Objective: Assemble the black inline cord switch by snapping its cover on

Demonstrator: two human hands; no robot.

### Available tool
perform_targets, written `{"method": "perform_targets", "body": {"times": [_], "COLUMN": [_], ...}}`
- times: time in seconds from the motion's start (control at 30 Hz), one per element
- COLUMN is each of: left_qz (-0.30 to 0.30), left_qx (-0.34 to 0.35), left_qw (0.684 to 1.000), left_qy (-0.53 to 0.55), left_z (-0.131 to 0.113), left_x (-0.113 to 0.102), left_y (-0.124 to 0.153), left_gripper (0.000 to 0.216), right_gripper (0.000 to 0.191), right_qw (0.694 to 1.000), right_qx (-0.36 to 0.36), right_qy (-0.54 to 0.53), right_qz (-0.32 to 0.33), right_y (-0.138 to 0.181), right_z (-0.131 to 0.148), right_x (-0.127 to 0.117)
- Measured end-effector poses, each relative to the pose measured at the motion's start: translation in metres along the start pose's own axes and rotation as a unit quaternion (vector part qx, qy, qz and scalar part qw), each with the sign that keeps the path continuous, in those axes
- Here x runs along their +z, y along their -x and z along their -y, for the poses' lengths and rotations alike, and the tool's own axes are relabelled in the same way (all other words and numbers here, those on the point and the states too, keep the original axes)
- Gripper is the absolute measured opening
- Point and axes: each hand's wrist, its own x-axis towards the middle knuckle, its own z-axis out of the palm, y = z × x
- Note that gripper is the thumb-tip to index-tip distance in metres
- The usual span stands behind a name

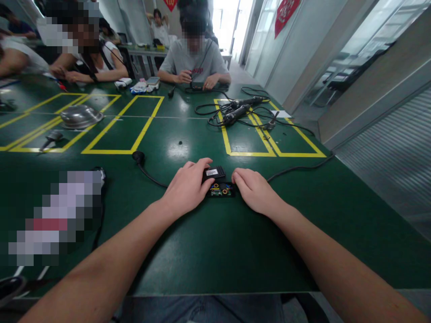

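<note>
My left hand grips a black plastic cover with a white label, fingers over its left side. Just below the cover lies an open black case with a circuit board inside, showing round coils and coloured parts. My right hand is closed at the right end of that case, fingertips curled together. What those fingers hold, if anything, is hidden. A black cable with a plug runs in from the left under my left hand. Another black cable leads away from behind my right hand.
Tangled black cables with dark handled tools lie at the back right. A metal bowl and a small dark object stand at the left, near a blurred-out item. Across the green table a co-worker handles a dark object.
</note>
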Motion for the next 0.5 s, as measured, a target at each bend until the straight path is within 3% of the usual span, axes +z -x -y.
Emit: {"method": "perform_targets", "body": {"times": [0.1, 0.2, 0.27, 0.4, 0.5], "left_qz": [0.01, -0.008, 0.007, 0.105, 0.111], "left_qx": [-0.029, -0.013, -0.01, -0.017, -0.008], "left_qw": [0.997, 0.994, 0.986, 0.966, 0.96], "left_qy": [-0.065, -0.113, -0.167, -0.236, -0.257], "left_z": [0.001, -0.003, -0.009, -0.02, -0.024], "left_x": [-0.004, -0.011, -0.016, -0.019, -0.017], "left_y": [-0.002, -0.002, -0.001, 0.002, 0.005], "left_gripper": [0.026, 0.018, 0.025, 0.041, 0.044], "right_gripper": [0.032, 0.036, 0.039, 0.044, 0.046], "right_qw": [1.0, 1.0, 0.999, 0.996, 0.994], "right_qx": [-0.004, -0.004, -0.003, 0.007, 0.014], "right_qy": [0.008, 0.027, 0.045, 0.085, 0.104], "right_qz": [0.005, 0.012, 0.017, 0.017, 0.012], "right_y": [0.0, 0.0, 0.0, 0.001, 0.001], "right_z": [0.002, 0.004, 0.005, 0.007, 0.01], "right_x": [-0.002, -0.005, -0.006, -0.007, -0.006]}}
